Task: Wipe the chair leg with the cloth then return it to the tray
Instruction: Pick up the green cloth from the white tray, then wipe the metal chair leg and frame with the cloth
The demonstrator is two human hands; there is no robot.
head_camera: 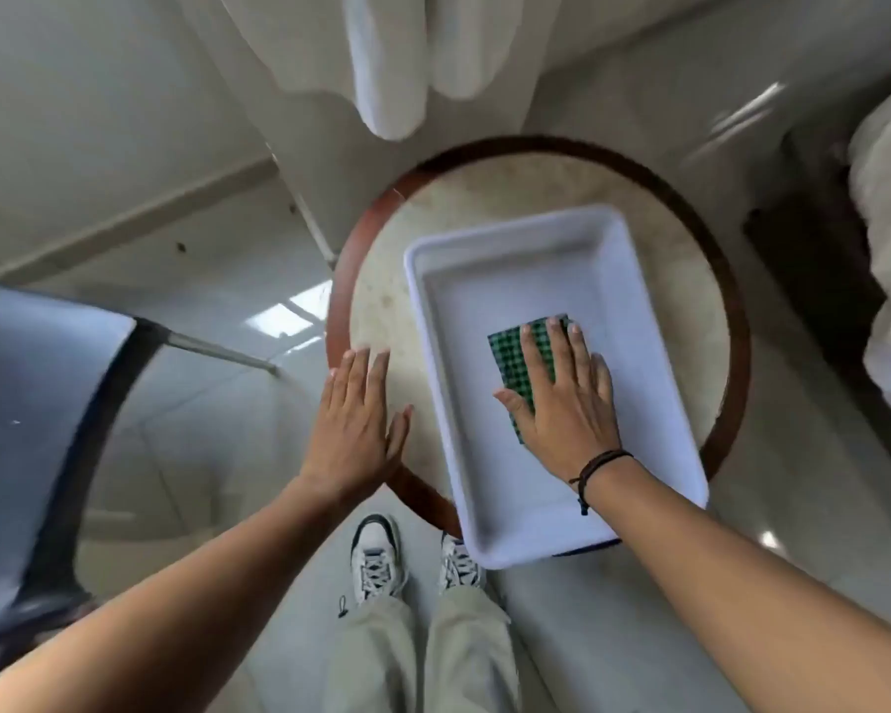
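At centre frame, a round, wood-rimmed stone-topped bench carried a white rectangular plastic tray, and a green-and-black checked cloth lay flat on its floor. A person's right hand, fingers spread and flat, pressed down on the cloth, gripping nothing. Their left hand rested open and flat on the bench's lower-left edge, just beside the tray. A blue chair with a dark frame stood at the left edge, well apart from the cloth.
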